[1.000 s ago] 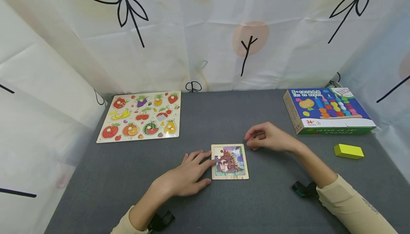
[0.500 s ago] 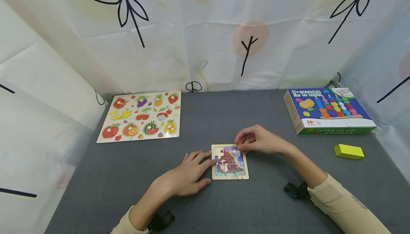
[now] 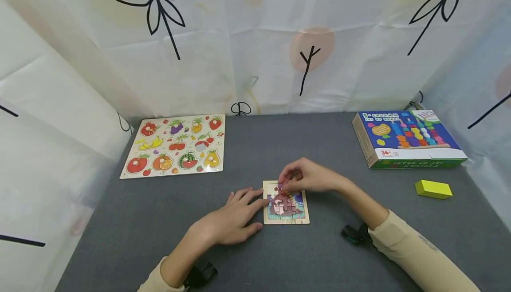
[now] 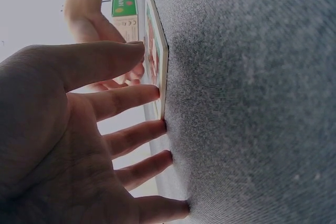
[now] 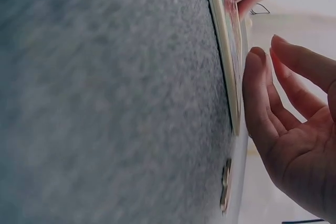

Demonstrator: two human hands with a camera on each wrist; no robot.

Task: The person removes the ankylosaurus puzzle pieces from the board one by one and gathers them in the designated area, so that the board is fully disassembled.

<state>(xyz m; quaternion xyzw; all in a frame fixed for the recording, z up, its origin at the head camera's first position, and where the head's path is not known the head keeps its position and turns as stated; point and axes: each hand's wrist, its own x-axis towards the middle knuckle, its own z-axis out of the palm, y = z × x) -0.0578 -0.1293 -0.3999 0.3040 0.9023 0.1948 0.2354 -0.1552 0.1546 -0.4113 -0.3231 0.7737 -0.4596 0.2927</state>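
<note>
A small square jigsaw puzzle in a wooden frame (image 3: 285,222) lies flat on the table, with a brown animal picture and a pale bare patch at its upper left. My left hand (image 3: 233,221) lies spread at the frame's left side; one finger reaches over the rim onto the picture, and other fingertips touch the tabletop. My right hand (image 3: 309,176) is over the top part of the puzzle. Its thumb and index finger pinch a small puzzle piece, mostly covered by the fingertips. The right wrist view shows the curled right hand (image 5: 294,114) just above the frame (image 5: 231,93).
A fruit peg board (image 3: 173,146) lies at the back left. A blue toy box (image 3: 411,139) sits at the back right, a yellow block (image 3: 433,189) in front of it. In the right wrist view, a small flat wavy-edged item (image 5: 226,187) lies beyond the frame.
My right hand has moved left, from beside the frame's upper right corner to above the puzzle's upper part. My left hand has stayed in place.
</note>
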